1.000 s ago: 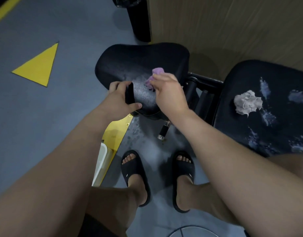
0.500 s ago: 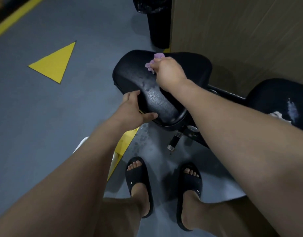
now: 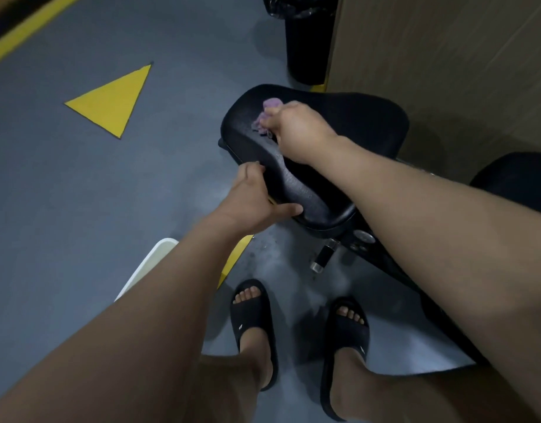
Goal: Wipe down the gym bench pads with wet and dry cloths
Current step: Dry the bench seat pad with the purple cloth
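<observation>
A person's right hand (image 3: 296, 129) pinches a purple cloth (image 3: 267, 116) against the far-left part of the black bench pad (image 3: 354, 123), most of the pad lying rightward, while the left hand (image 3: 254, 203) grips its near edge.

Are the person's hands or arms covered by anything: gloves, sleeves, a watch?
No. The left hand and right hand are ungloved, with no rings showing. The left forearm and right forearm show no sleeves, watch or bands within the frame.
</observation>
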Tool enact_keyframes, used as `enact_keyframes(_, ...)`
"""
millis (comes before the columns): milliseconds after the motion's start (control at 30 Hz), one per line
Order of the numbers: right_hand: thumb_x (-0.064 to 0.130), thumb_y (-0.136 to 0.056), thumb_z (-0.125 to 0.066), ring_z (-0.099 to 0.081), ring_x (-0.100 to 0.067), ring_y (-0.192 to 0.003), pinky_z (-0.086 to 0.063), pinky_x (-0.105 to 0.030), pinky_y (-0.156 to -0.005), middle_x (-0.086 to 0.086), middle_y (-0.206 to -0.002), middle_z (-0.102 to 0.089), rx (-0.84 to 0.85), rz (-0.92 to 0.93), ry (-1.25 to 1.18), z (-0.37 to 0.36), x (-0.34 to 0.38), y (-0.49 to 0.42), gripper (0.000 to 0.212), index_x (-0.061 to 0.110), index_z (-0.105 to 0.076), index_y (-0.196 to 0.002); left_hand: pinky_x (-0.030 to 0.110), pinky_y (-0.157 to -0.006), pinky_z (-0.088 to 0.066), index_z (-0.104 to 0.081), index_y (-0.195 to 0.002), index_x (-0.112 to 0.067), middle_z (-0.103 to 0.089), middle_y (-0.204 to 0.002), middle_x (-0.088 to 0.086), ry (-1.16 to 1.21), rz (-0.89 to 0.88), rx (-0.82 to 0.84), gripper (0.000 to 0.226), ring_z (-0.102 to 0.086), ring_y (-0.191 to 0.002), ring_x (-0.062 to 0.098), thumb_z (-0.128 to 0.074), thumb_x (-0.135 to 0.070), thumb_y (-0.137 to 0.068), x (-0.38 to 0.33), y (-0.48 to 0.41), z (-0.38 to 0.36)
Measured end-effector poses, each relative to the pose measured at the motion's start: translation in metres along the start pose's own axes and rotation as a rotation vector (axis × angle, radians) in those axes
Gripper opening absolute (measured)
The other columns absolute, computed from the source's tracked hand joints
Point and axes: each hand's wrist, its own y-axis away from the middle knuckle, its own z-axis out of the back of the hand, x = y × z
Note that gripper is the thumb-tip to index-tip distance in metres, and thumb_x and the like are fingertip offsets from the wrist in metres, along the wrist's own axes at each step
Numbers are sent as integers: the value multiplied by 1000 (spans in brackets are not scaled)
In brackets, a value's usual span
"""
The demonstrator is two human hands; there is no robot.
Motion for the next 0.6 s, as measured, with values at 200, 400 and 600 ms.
enact_keyframes(200,6,-90,-62,-59,-28,-113,-52,-35,-91,2,-128,-68,-61,220,-72,8,5,66,32,20,-74,-116,24,-108,-33,-32,-145,-5,-32,-141,7,-23,19,4,106,-36,-135,20,-85,-57,-69,2,-4,1)
enact_keyframes(400,4,-91,-61,-58,-30,-120,-52,-37,-98,-1,-136,-64,-62,157,-68,11,0,48,40,24,-71,-124,29,-114,-33,-28,-147,-4,-28,-145,7,15,30,8,110,-35,-138,20,-86,-56,-68,3,-4,1)
enact_keyframes(600,14,-92,-57,-48,-32,-131,-44,-40,-109,-9,-147,-51,113,-11,26,8,27,-38,54,26,-54,-144,30,-116,-32,-24,-150,-4,-25,-149,7,3,17,18,114,-31,-140,21,-84,-58,-69,4,-5,1)
